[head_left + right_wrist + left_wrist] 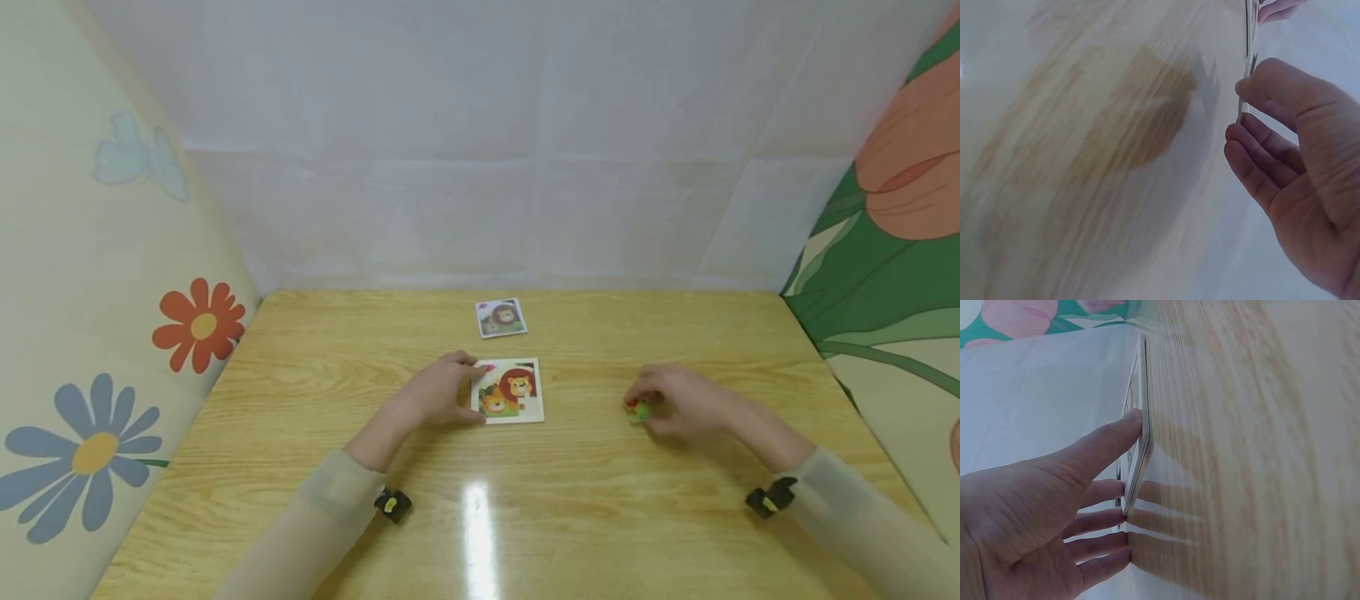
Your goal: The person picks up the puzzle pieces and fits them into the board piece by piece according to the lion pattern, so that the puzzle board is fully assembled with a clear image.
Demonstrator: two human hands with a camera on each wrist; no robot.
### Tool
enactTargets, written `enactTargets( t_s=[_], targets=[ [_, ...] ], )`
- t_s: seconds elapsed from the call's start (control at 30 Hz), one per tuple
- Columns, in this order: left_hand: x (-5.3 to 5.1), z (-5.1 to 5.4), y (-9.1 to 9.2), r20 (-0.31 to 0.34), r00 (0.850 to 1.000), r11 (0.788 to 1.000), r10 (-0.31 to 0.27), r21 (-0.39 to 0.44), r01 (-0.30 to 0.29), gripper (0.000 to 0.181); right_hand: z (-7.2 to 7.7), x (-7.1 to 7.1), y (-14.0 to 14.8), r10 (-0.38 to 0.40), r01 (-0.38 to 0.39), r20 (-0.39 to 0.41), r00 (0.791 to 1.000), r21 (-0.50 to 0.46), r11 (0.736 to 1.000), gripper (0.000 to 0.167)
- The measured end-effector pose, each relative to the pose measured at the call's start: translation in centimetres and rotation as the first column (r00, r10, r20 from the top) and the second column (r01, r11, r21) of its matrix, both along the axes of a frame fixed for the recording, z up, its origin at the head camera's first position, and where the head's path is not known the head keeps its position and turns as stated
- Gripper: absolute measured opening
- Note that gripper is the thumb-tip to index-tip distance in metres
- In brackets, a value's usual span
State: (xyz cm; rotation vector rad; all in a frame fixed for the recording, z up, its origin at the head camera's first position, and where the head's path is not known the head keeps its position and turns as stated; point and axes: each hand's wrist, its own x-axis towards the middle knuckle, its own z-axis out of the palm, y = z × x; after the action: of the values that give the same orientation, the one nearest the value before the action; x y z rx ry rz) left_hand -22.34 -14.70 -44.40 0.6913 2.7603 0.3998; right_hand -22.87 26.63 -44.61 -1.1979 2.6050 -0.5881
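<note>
A square picture puzzle board (531, 412) with a white frame lies mid-table, showing a lion and a tiger; a bare patch shows at its lower right. My left hand (435, 392) rests at the board's left side, thumb on the near-left corner and fingers by the far-left one. Those fingers look nearly straight in the left wrist view. To the right of the board, my right hand (686, 404) pinches a small green and red puzzle piece (640, 412) between thumb and fingers, just over the table. Edge-on, the piece (1240, 111) looks thin in the right wrist view.
Beyond the board lies a smaller card (501, 318) with a similar lion picture. The wooden table (337, 333) meets a white cloth backdrop (450, 208), with flower-patterned panels (202, 250) on the sides. Dark wrist cameras (393, 504) sit at both cuffs.
</note>
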Motion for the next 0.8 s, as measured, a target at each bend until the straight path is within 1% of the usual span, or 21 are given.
enactTargets(
  t_s=[0.13, 0.4, 0.63, 0.8],
  targets=[
    [0.0, -0.2, 0.0, 0.002, 1.0, 1.0, 0.002, -0.002, -0.002, 0.079, 0.3, -0.3, -1.2, -0.001, 0.0, -0.024, 1.0, -0.034, 0.999, 0.032],
    [-0.1, -0.3, -0.1, 0.0, 1.0, 1.0, -0.001, 0.002, 0.001, 0.079, 1.1, -1.0, -5.3, -0.006, 0.002, -0.046, 0.999, -0.085, 0.996, 0.036],
    [-0.1, -0.2, -0.1, 0.003, 1.0, 1.0, -0.007, 0.008, 0.007, 0.079, 1.0, -1.6, -8.5, -0.013, 0.008, -0.035, 0.999, -0.144, 0.99, 0.037],
    [-0.2, -0.3, -0.1, 0.0, 1.0, 1.0, -0.01, -0.006, 0.01, 0.08, 0.7, -2.0, -10.4, 0.005, -0.01, -0.028, 1.0, -0.188, 0.982, 0.036]
  ],
)
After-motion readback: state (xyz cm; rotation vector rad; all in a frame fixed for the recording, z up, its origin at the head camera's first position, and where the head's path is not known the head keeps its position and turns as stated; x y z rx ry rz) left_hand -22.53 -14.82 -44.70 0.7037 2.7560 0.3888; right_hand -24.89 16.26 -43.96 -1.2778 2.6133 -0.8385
